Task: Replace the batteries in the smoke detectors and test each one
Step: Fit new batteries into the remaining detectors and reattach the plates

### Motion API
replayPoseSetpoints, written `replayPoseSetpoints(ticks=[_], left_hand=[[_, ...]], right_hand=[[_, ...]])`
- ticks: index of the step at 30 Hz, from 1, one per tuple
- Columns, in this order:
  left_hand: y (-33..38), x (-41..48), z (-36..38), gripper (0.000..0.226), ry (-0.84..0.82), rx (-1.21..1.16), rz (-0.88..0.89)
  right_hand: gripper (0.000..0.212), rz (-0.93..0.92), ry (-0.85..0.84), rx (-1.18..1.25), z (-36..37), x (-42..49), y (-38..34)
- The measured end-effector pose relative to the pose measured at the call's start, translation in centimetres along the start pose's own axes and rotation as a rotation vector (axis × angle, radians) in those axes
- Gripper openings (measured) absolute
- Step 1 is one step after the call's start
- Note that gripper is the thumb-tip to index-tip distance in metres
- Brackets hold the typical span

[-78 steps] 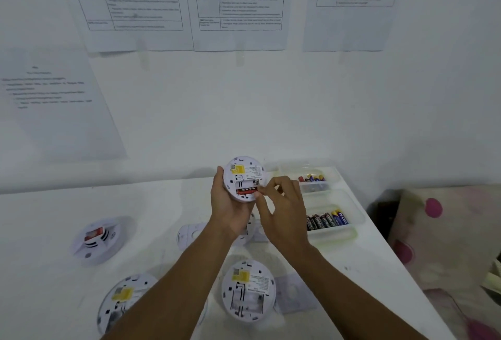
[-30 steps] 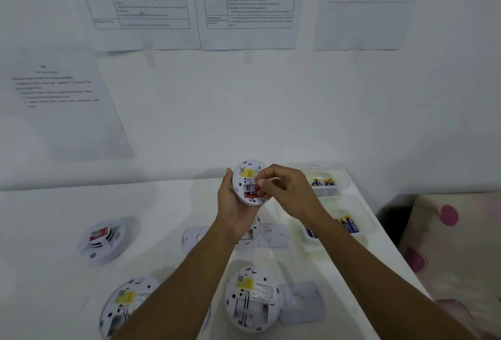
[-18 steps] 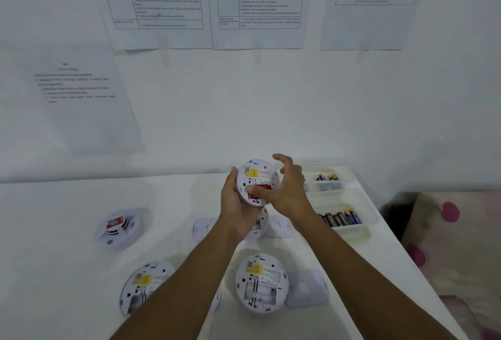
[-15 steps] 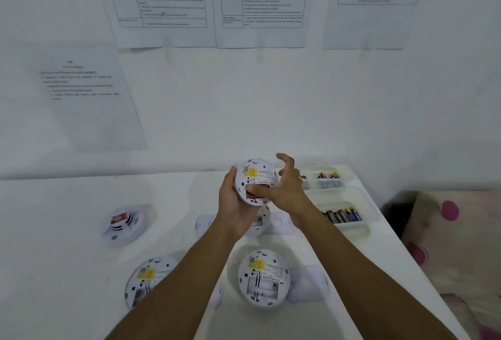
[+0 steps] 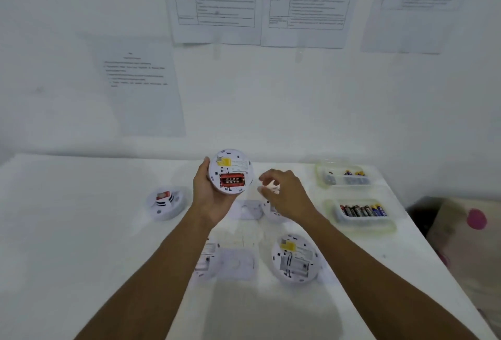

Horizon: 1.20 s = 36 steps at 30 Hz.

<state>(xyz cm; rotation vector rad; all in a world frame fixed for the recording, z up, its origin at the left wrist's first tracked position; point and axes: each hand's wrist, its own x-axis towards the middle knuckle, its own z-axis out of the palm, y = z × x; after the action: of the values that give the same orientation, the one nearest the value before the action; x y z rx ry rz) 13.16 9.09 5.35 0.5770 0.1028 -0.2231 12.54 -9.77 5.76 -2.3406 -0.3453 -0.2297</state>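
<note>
My left hand (image 5: 207,194) holds a round white smoke detector (image 5: 231,171) with its back toward me; red batteries show in its uncovered compartment. My right hand (image 5: 285,195) hovers just right of it, fingers curled and apart, with nothing visible in them. Another detector (image 5: 295,258) lies back up on the white table (image 5: 81,231) near me, its battery compartment bare. A third detector (image 5: 166,202) sits at the left. A fourth is partly hidden under my left forearm (image 5: 206,261), and one more lies under my right hand.
Two clear trays stand at the right: the near tray (image 5: 362,212) holds several batteries, the far tray (image 5: 344,175) a few. White cover plates (image 5: 238,263) (image 5: 246,209) lie on the table. Papers hang on the wall. A dotted cushion (image 5: 469,231) lies beyond the table's right edge.
My right hand has left the detector's battery compartment and drawn back to the right. The red batteries now show fully in the compartment. My view has shifted to the left.
</note>
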Motion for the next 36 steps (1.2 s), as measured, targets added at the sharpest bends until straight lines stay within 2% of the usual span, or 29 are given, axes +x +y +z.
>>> replayPoseSetpoints(ticks=[4, 7, 10, 13, 20, 22, 24, 29, 34, 36], left_hand=[[2.5, -0.7, -2.2, 0.057, 0.013, -0.002, 0.014], [3.8, -1.0, -3.7, 0.056, 0.016, -0.009, -0.008], [4.7, -1.1, -5.1, 0.057, 0.017, 0.001, -0.041], [5.3, -0.9, -6.1, 0.059, 0.018, 0.003, -0.07], [5.8, 0.2, -7.4, 0.058, 0.053, 0.0, -0.085], [5.9, 0.5, -7.7, 0.056, 0.066, 0.002, -0.082], [6.1, 0.7, -7.9, 0.055, 0.076, 0.0, -0.071], [6.1, 1.0, -8.3, 0.055, 0.1, -0.011, -0.039], [5.1, 1.1, -7.8, 0.056, 0.097, -0.045, -0.042], [4.3, 1.1, -7.1, 0.055, 0.083, -0.05, -0.052]], right_hand=[[0.037, -0.184, -0.259, -0.511, 3.5, 1.1, -0.6], [0.048, -0.213, -0.361, -0.735, 5.7, 2.2, -0.9], [0.056, -0.12, -0.44, -0.78, 6.8, 3.0, -0.7], [0.052, -0.068, -0.43, -0.738, 7.3, 3.3, -0.5], [0.037, -0.172, -0.326, -0.774, 8.4, 3.4, -0.9], [0.031, -0.169, -0.253, -0.716, 8.7, 3.5, -1.3], [0.025, -0.089, -0.121, -0.568, 8.8, 3.8, -1.3], [0.021, 0.153, 0.205, -0.005, 7.8, 3.9, -1.8], [0.013, 0.266, 0.308, 0.475, 6.7, 3.3, -3.6], [0.015, 0.257, 0.301, 0.548, 6.5, 3.2, -4.6]])
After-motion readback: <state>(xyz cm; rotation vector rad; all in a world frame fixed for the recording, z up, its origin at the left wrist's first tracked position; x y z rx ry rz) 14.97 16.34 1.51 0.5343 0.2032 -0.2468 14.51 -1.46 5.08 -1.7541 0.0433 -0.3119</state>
